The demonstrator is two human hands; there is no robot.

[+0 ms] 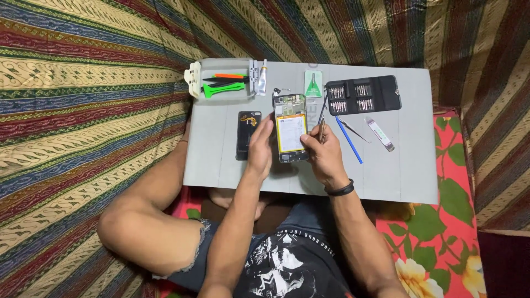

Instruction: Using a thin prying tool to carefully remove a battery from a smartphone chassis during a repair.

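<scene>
An opened smartphone (291,128) with its back removed lies on a grey work mat (221,160), its yellowish battery and circuit board exposed. My left hand (259,148) rests on the phone's left edge and steadies it. My right hand (324,154) grips a small screwdriver (322,130) upright beside the phone's right edge, its tip pointing towards the phone's upper part. The phone's dark back cover (247,134) lies just left of my left hand.
A clear plastic box (223,83) with orange, black and green pry tools sits at the mat's far left, a small glue tube (261,80) beside it. A black bit case (361,95), green pick (313,85), blue spudger (349,140), tweezers (353,130) and flat metal tool (380,134) lie right.
</scene>
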